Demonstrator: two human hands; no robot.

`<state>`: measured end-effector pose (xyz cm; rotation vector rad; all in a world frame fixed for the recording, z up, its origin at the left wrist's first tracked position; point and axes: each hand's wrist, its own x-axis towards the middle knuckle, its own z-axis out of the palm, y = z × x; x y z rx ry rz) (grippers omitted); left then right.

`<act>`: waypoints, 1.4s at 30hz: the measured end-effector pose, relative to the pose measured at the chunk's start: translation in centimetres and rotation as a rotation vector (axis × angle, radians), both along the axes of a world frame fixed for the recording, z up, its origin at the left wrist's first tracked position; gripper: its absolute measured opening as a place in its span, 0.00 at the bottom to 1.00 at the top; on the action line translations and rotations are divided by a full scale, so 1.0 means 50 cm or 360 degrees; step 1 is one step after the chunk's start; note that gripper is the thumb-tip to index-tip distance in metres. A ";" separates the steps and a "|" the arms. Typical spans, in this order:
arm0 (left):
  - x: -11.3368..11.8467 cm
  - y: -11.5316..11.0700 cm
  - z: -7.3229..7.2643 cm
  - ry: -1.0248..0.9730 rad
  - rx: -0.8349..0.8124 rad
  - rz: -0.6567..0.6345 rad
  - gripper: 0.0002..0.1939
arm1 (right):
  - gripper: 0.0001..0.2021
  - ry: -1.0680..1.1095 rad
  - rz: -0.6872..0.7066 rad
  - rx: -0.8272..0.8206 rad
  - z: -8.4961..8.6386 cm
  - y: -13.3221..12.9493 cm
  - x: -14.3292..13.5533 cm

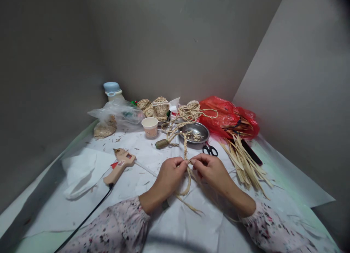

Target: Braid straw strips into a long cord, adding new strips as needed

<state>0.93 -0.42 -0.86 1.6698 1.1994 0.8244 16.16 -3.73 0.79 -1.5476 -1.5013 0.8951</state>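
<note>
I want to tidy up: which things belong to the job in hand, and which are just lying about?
Belong: cord, at the fingertips of left hand and right hand; probably strips, scissors, glue gun, none held.

Seem to lie about: cup, bottle.

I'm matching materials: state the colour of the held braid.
The braid is pale straw-yellow, seen best in the head view.

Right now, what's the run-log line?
left hand: pinching tan braided fibre cord | right hand: pinching same cord | beyond: round silver metal bowl | leftward: beige glue gun
</note>
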 end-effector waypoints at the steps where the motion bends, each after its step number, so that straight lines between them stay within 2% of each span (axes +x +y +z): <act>1: 0.001 -0.002 0.002 -0.0039 -0.0026 0.0028 0.16 | 0.10 0.0045 -0.0020 0.0000 0.000 -0.004 -0.006; 3: 0.003 -0.007 0.005 -0.0177 -0.0122 0.0088 0.16 | 0.09 0.0050 -0.0038 0.0086 -0.004 -0.016 -0.018; 5: 0.004 -0.011 0.007 -0.0356 -0.0277 0.0130 0.16 | 0.09 -0.0107 -0.0005 0.0298 -0.011 -0.028 -0.029; 8: 0.005 -0.014 0.005 -0.0616 -0.0564 0.0117 0.18 | 0.09 -0.0571 0.0186 0.0698 -0.026 -0.043 -0.042; 10: 0.005 -0.014 0.004 -0.0752 -0.0719 0.0068 0.19 | 0.09 -0.0890 0.0349 0.0872 -0.033 -0.049 -0.045; 13: 0.003 -0.011 0.004 -0.0876 -0.0853 0.0017 0.20 | 0.10 -0.1242 0.0439 0.0986 -0.038 -0.053 -0.045; 16: 0.002 -0.008 0.004 -0.0940 -0.0926 0.0013 0.20 | 0.10 -0.1424 0.0496 0.1029 -0.036 -0.056 -0.042; 20: 0.000 -0.006 0.002 -0.0957 -0.0941 -0.0048 0.20 | 0.09 -0.1501 0.0584 0.0995 -0.033 -0.053 -0.043; 25: 0.002 -0.008 0.003 -0.0874 -0.0830 -0.0058 0.20 | 0.10 -0.1508 0.0611 0.0997 -0.026 -0.052 -0.043; 29: 0.002 -0.006 0.005 -0.0756 -0.0694 0.0057 0.21 | 0.06 -0.1149 0.0626 0.1212 0.002 -0.069 -0.028; 31: 0.001 -0.006 0.007 -0.0689 -0.0639 0.0057 0.21 | 0.07 -0.0822 0.0388 0.1330 0.020 -0.069 -0.016; 33: 0.000 -0.008 0.010 -0.0639 -0.0608 0.0025 0.21 | 0.07 -0.0523 0.0021 0.1172 0.031 -0.058 -0.007; 35: 0.001 -0.010 0.011 -0.0604 -0.0585 0.0003 0.21 | 0.08 -0.0262 -0.0108 0.0759 0.030 -0.037 -0.004; 39: 0.004 -0.009 0.003 -0.0651 -0.0560 -0.0131 0.20 | 0.14 0.0382 0.0214 -0.0029 0.004 -0.003 -0.015; 42: 0.005 -0.004 -0.008 -0.0630 -0.0492 -0.0236 0.20 | 0.16 0.0707 0.0333 -0.0310 -0.010 0.002 -0.021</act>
